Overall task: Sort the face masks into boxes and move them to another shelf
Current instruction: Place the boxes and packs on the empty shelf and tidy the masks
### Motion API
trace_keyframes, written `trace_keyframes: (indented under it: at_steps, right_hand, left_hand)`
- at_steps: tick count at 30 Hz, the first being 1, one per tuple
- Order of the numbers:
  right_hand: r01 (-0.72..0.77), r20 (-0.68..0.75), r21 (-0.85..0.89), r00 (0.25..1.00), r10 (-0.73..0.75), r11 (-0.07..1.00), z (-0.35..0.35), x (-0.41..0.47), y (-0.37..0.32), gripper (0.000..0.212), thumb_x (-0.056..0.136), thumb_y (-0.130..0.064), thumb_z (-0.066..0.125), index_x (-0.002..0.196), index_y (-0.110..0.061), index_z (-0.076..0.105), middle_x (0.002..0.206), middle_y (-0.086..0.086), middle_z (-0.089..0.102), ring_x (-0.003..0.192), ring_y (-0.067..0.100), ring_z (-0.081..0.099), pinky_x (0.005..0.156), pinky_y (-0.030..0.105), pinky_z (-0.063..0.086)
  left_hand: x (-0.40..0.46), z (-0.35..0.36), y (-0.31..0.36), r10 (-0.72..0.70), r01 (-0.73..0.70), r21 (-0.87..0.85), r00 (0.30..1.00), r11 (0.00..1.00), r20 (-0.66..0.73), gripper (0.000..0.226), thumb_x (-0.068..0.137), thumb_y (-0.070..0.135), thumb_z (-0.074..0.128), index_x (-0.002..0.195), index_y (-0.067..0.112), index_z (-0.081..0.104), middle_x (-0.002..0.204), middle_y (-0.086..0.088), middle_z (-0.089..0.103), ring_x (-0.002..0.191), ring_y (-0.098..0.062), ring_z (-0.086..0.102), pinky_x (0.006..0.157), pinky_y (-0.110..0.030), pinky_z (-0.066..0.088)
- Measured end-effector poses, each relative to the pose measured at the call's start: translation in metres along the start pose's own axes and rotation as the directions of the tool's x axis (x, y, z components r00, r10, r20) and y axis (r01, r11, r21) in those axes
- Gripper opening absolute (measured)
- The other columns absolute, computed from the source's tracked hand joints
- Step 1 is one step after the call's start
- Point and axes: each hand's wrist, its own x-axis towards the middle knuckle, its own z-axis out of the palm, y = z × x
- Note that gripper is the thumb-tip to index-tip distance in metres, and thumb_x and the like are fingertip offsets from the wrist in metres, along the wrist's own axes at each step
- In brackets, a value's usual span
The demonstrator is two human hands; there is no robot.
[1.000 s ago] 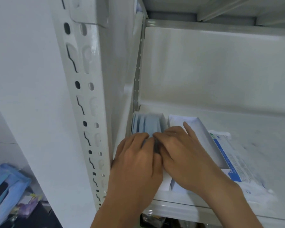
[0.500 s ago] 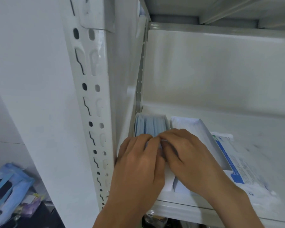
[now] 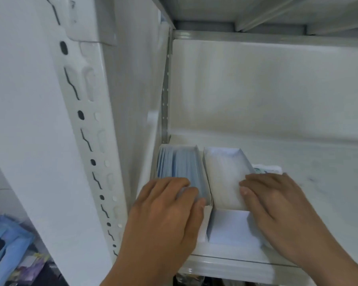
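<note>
From the head camera, two open white boxes sit side by side on a white metal shelf point(image 3: 298, 153). The left box point(image 3: 208, 195), pushed into the shelf's left corner, is packed with blue face masks point(image 3: 180, 164) standing on edge. The left hand point(image 3: 163, 219) lies on the near end of that stack, fingers point(image 3: 186, 193) curled over the mask tops. The right box point(image 3: 223, 174) shows a white interior. The right hand point(image 3: 277, 205) rests over its right wall, fingers point(image 3: 246, 189) bent inward over the rim. A printed packet point(image 3: 267, 169) lies just behind that hand. The slotted shelf upright point(image 3: 85, 131) stands at left.
</note>
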Motion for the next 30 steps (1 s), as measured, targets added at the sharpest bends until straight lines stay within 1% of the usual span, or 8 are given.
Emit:
trace_keyframes:
  at_steps: [5,7,10,13,18,24,27,30]
  right_hand:
    - [0.031,0.077,0.059,0.996,-0.036,0.998,0.009,-0.003,-0.009,0.055,0.099,-0.051,0.01,0.11,-0.036,0.061,0.12,-0.024,0.061,0.146,0.008,0.028,0.124,0.039,0.009]
    - [0.063,0.082,0.173,0.994,-0.078,0.983,0.005,0.0,-0.012,0.04,0.098,-0.038,0.025,0.105,-0.032,0.063,0.111,-0.022,0.064,0.131,0.007,0.045,0.12,0.043,0.023]
    - [0.053,0.013,0.249,0.998,-0.058,0.967,0.0,0.007,-0.009,0.023,0.097,-0.018,0.043,0.093,-0.021,0.066,0.094,-0.01,0.069,0.094,0.016,0.061,0.089,0.038,0.048]
    - [-0.037,0.039,0.171,0.999,0.031,0.985,-0.004,0.014,-0.009,0.033,0.098,-0.028,0.046,0.128,-0.028,0.061,0.119,-0.011,0.061,0.109,0.015,0.058,0.086,0.033,0.048]
    - [-0.085,0.243,0.029,0.967,0.075,0.996,-0.009,0.035,-0.019,0.038,0.097,-0.043,0.041,0.129,-0.024,0.05,0.119,0.0,0.053,0.112,0.025,0.053,0.089,0.043,0.05]
    - [-0.052,0.355,0.161,0.935,-0.009,0.986,-0.003,0.054,-0.022,0.057,0.081,-0.034,0.064,0.137,-0.032,0.051,0.094,-0.009,0.06,0.101,0.02,0.06,0.08,0.03,0.046]
    - [-0.095,0.254,0.213,0.967,0.039,0.972,0.003,0.057,-0.021,0.054,0.076,-0.025,0.069,0.129,-0.03,0.06,0.094,-0.006,0.059,0.096,0.021,0.06,0.074,0.029,0.047]
    - [-0.028,0.03,0.077,0.999,0.026,0.997,0.002,0.057,-0.025,0.045,0.078,-0.016,0.064,0.122,-0.025,0.064,0.109,0.002,0.064,0.104,0.024,0.06,0.079,0.031,0.049]
  left_hand:
    - [0.018,0.005,0.017,0.129,-0.125,-0.093,0.991,0.988,0.041,0.03,0.1,0.03,0.047,0.115,0.02,0.071,0.121,0.004,0.069,0.115,-0.016,0.062,0.104,-0.039,0.047]
    - [0.029,0.01,0.023,0.182,-0.166,-0.124,0.975,0.978,0.13,0.035,0.1,0.029,0.043,0.121,0.02,0.069,0.122,0.005,0.07,0.116,-0.013,0.061,0.108,-0.035,0.043]
    - [0.044,0.018,0.022,0.17,-0.155,-0.073,0.94,0.985,0.296,0.041,0.101,0.03,0.031,0.123,0.023,0.065,0.117,0.007,0.068,0.109,-0.011,0.06,0.103,-0.032,0.043]
    - [0.045,0.021,0.019,0.146,-0.149,-0.018,0.934,0.989,0.327,0.046,0.099,0.034,0.023,0.116,0.026,0.065,0.108,0.009,0.066,0.101,-0.01,0.058,0.094,-0.031,0.047]
    - [0.041,0.02,0.02,0.12,-0.106,-0.06,0.944,0.992,0.306,0.03,0.099,0.031,0.031,0.094,0.026,0.06,0.09,0.01,0.061,0.086,-0.008,0.054,0.083,-0.027,0.048]
    - [0.04,0.017,0.019,0.078,-0.04,-0.131,0.951,0.991,0.3,0.018,0.103,0.024,0.042,0.091,0.023,0.055,0.091,0.008,0.059,0.085,-0.007,0.051,0.077,-0.018,0.04]
    - [0.04,0.017,0.019,0.082,-0.033,-0.165,0.951,0.986,0.297,0.024,0.103,0.03,0.036,0.096,0.023,0.058,0.094,0.01,0.06,0.088,-0.008,0.053,0.078,-0.025,0.046]
    - [0.04,0.014,0.019,0.071,-0.014,-0.187,0.951,0.982,0.3,0.024,0.103,0.028,0.036,0.103,0.025,0.059,0.097,0.011,0.061,0.087,-0.009,0.056,0.076,-0.029,0.049]
